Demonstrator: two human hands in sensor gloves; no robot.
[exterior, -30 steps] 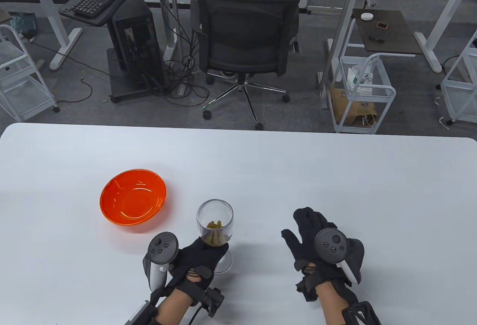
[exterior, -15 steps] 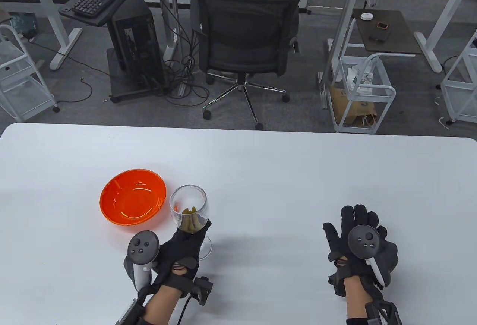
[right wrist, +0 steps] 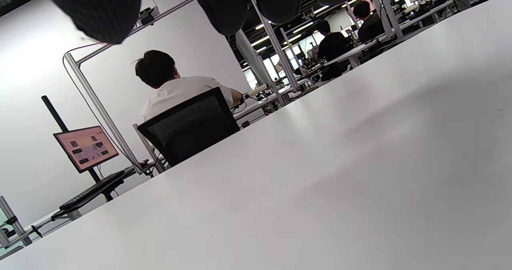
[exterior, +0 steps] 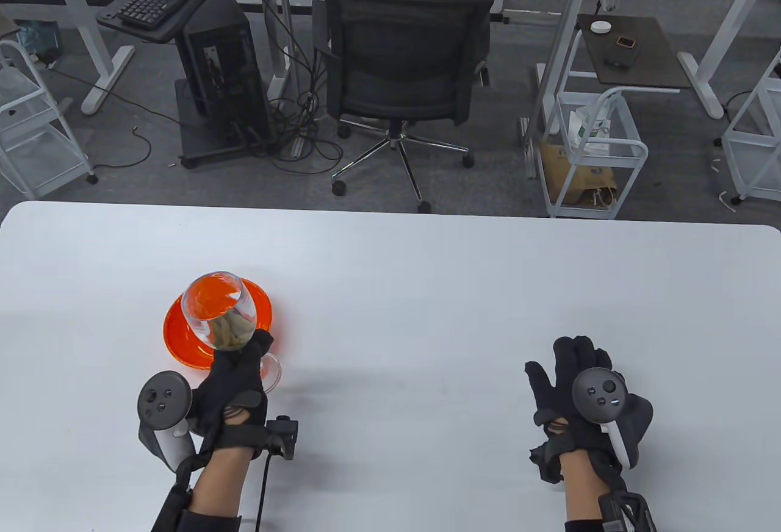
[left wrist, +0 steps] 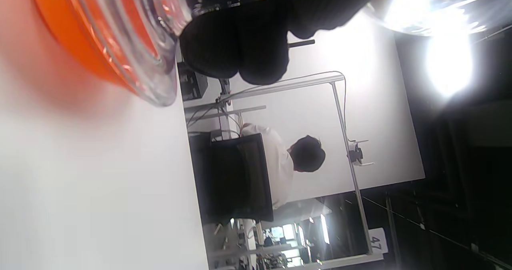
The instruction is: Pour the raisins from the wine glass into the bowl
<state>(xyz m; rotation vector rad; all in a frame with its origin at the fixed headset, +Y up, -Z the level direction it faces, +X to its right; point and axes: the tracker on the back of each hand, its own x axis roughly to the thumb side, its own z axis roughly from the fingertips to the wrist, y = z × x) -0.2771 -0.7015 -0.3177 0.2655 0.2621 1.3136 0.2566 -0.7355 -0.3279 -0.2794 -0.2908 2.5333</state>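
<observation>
My left hand (exterior: 235, 382) grips the glass (exterior: 221, 311) over the bowl (exterior: 177, 337), raisins (exterior: 230, 332) inside | right hand (exterior: 579, 395) spread flat on the desk (exterior: 427, 288), well right of the bowl | risk: tipping fast could scatter raisins past the bowl's rim.
</observation>
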